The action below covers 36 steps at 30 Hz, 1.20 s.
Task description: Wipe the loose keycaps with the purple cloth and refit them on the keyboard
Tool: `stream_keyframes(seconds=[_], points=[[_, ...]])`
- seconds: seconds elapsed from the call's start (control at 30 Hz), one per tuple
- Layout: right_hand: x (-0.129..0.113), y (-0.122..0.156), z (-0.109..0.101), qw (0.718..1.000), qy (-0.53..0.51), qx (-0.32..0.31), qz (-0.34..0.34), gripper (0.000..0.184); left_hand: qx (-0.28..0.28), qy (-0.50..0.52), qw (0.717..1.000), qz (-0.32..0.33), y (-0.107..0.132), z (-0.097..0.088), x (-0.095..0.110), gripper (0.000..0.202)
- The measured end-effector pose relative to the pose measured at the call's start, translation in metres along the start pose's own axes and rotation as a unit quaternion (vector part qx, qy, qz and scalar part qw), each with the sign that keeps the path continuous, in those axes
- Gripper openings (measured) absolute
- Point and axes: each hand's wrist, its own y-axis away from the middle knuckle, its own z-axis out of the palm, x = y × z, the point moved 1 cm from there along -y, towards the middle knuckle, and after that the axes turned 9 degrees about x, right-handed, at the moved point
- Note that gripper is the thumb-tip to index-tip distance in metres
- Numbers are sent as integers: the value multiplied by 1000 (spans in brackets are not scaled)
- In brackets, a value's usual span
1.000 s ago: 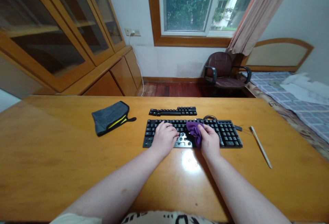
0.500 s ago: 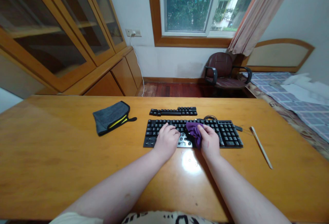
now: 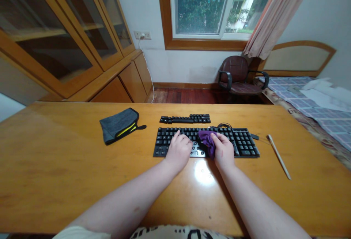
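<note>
A black keyboard (image 3: pixel 245 144) lies on the wooden desk, with its lower rows stripped of keycaps. My left hand (image 3: pixel 179 150) rests on its left-middle part, fingers apart and bent over the keys; the fingertips are partly hidden. In my right hand (image 3: pixel 225 151) a crumpled purple cloth (image 3: pixel 207 140) is pinched between thumb and fingers, over the keyboard right of the middle. Behind the keyboard, loose black keycaps (image 3: pixel 185 119) are laid out in rows.
A folded grey cloth (image 3: pixel 117 123) with a yellow inside lies to the left. To the right is a thin pale stick (image 3: pixel 279 158). A coiled cable (image 3: pixel 225 125) sits behind the keyboard. Beyond the desk stand a chair (image 3: pixel 237 72), a bed (image 3: pixel 312 92) and a cabinet (image 3: pixel 90 63).
My left hand has shifted very slightly on the keyboard. The right hand and the purple cloth look the same as before.
</note>
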Motion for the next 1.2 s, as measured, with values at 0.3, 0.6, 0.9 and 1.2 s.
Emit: stream_keyframes(seconds=[0.3, 0.6, 0.9, 1.2], points=[[4, -2, -1, 1000, -25, -5, 5, 22, -26, 41, 999, -18, 1, 0, -7, 13], [2, -1, -1, 1000, -8, -6, 3, 27, -20, 62, 997, -30, -2, -1, -11, 13], [2, -1, 0, 1000, -12, 6, -1, 28, -23, 102, 993, -57, -4, -1, -17, 12], [4, -2, 0, 1000, -13, 4, -3, 28, -21, 94, 994, -59, -5, -1, -14, 13]])
